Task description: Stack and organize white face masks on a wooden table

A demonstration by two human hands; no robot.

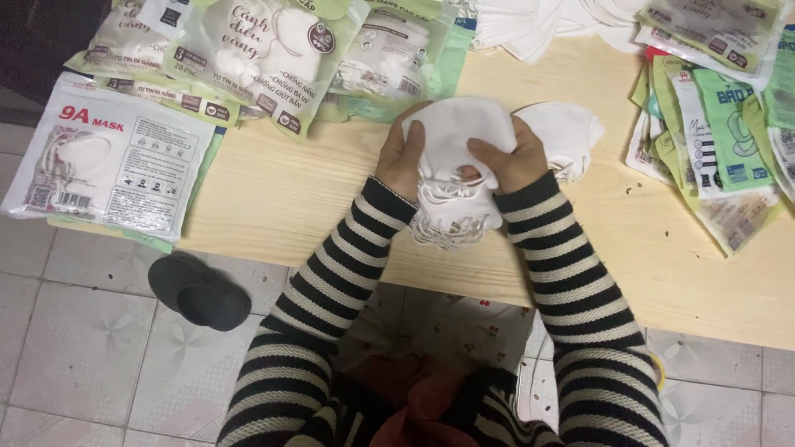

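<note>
Centrally, a stack of white masks (455,157) is clamped between the left hand (403,161) and right hand (511,157), squared for steadiness above the wooden table (273,194).

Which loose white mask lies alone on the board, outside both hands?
The single white mask just right of the right hand; the others are stacked in both hands.

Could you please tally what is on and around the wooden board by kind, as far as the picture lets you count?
Stack of white masks held in both hands: 1
Loose white mask on the wooden board: 1
Black slippers on the tiled floor: 2
Packaged masks: overlapping piles, cannot count
Total counted: 4
</note>
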